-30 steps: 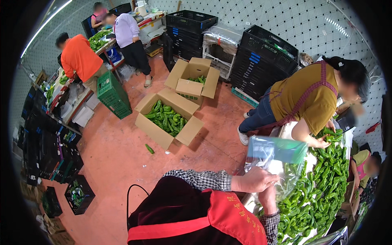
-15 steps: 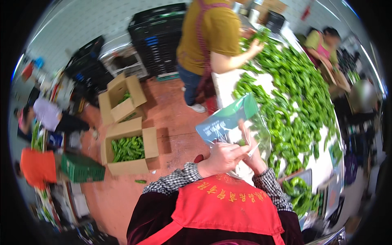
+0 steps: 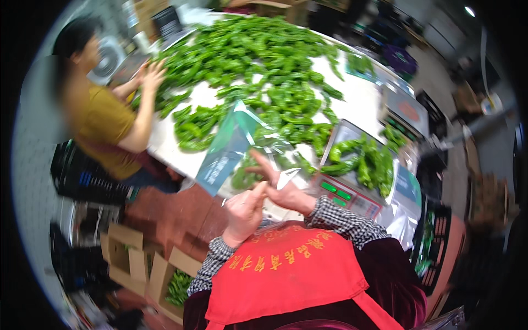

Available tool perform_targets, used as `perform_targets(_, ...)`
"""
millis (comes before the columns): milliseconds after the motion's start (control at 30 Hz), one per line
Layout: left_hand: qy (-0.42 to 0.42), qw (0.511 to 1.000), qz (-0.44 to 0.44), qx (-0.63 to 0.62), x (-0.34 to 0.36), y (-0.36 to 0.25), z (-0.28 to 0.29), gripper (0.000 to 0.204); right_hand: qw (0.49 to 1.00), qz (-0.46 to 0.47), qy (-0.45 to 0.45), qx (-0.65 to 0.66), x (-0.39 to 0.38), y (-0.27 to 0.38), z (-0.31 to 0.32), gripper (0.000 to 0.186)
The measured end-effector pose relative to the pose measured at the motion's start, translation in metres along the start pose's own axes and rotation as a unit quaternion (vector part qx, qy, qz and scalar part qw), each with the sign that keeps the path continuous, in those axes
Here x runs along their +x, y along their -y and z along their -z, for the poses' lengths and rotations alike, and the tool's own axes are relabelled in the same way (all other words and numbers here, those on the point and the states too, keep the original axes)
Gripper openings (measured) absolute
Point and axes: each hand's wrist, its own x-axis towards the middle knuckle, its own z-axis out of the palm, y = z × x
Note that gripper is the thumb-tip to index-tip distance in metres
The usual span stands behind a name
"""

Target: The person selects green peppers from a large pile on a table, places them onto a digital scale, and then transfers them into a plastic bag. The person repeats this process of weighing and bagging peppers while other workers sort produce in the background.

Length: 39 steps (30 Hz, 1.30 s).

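A clear plastic bag (image 3: 221,159) with a green and blue printed panel hangs in front of me, over the near edge of the table. My left hand (image 3: 245,214) is closed, pinching the bag's near edge. My right hand (image 3: 286,192) is against the bag's mouth with fingers stretched out; the clear film makes it hard to tell how far they are inside. Beyond the bag, many green peppers (image 3: 275,66) lie heaped on the white table (image 3: 360,93). Close to my right forearm, more peppers (image 3: 360,159) rest on the tray of a scale (image 3: 352,201) with lit green displays.
A co-worker (image 3: 104,118) in a mustard top reaches toward the peppers at the left. Cardboard boxes (image 3: 179,258) stand on the red floor, lower left. Another scale (image 3: 404,110) sits at the table's right end, and flat plastic bags (image 3: 404,203) lie beside the near scale.
My view has swung right, so the co-worker and floor boxes now appear farther left and the near scale shows more fully. The bag stays in my hands, over the table edge.
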Motion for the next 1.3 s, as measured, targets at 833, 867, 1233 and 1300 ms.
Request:
perform_targets(833, 0.101, 0.986, 0.122, -0.057, 0.018, 0.043, -0.094, 0.018, 0.704, -0.244, -0.497, -0.444, -0.257, -0.077, 0.240, 0.067)
perform_targets(867, 0.107, 0.985, 0.128, -0.054, 0.018, 0.042, -0.094, 0.018, 0.701, -0.246, -0.491, -0.454, -0.253, -0.073, 0.241, 0.068)
perform_targets(1233, 0.097, 0.982, 0.146, -0.065, 0.009, 0.039, -0.096, 0.019, 0.739, -0.323, -0.315, -0.500, -0.249, -0.054, 0.272, 0.108)
perform_targets(1300, 0.089, 0.985, 0.135, -0.058, 0.007, 0.040, -0.096, 0.018, 0.725, -0.323, -0.321, -0.516, -0.243, -0.052, 0.269, 0.107)
